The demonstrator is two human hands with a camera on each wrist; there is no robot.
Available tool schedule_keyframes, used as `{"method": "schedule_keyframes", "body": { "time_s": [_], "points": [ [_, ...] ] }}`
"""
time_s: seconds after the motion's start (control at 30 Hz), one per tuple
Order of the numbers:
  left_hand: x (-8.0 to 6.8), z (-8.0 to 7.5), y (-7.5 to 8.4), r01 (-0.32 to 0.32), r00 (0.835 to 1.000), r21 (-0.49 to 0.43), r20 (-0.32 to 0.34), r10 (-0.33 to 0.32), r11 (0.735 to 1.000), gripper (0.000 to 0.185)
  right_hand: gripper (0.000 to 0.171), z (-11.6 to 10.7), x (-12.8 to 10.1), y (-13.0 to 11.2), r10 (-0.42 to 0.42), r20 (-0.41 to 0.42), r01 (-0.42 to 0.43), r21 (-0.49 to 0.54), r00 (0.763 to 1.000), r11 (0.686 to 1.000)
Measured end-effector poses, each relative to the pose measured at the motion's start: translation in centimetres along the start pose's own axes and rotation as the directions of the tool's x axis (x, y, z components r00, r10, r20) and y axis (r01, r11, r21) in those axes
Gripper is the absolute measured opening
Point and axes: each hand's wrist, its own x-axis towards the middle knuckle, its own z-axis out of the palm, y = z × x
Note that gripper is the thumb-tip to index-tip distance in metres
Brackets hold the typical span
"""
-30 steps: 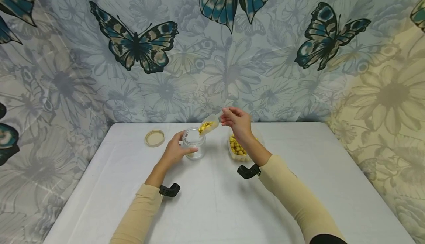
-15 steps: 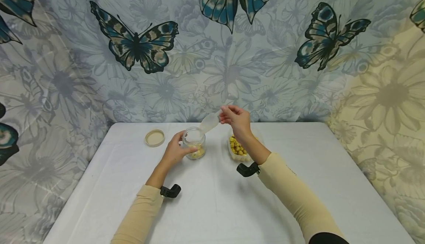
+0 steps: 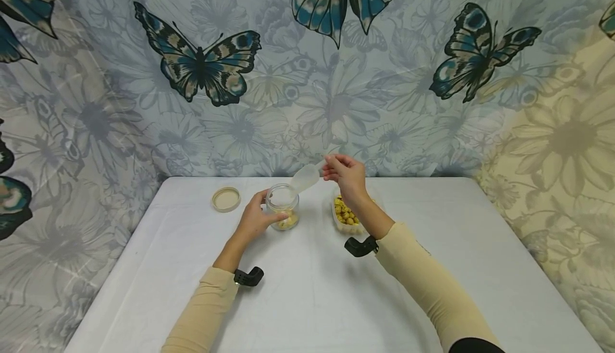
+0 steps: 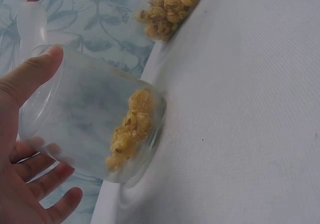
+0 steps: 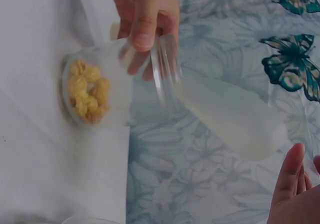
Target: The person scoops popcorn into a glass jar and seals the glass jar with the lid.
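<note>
A clear jar (image 3: 290,204) stands upright on the table, with several yellow caramel-popcorn-like pieces (image 5: 90,92) lying on its bottom. My left hand (image 3: 253,218) grips the jar from the left, thumb in front and fingers round the back. Above the rim, my right hand (image 3: 349,179) pinches the handle of a translucent white scoop (image 3: 306,178) between thumb and fingers. The scoop tilts down to the left, its tip at the jar's mouth. No pieces show in it. In the right wrist view, only part of the right hand (image 5: 295,189) appears.
Below the right forearm, a clear plastic tub (image 3: 347,229) holds more yellow pieces (image 3: 345,214); the arm covers part of it. A round beige-rimmed lid (image 3: 226,199) lies left of the jar. The white table (image 3: 307,294) meets a butterfly-patterned cloth (image 3: 336,102) behind.
The yellow pieces in the scoop have dropped into the jar, leaving no pieces visible in the scoop. Both hands have stayed almost in place.
</note>
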Motion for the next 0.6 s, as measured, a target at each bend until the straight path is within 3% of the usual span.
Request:
{"method": "schedule_keyframes", "body": {
  "time_s": [0.6],
  "points": [
    [-0.07, 0.05, 0.21, 0.020, 1.000, 0.006, 0.002, -0.020, 1.000, 0.089, 0.014, -0.20, -0.03, 0.03, 0.027, -0.027, -0.027, 0.016, 0.999, 1.000]
  ]
}}
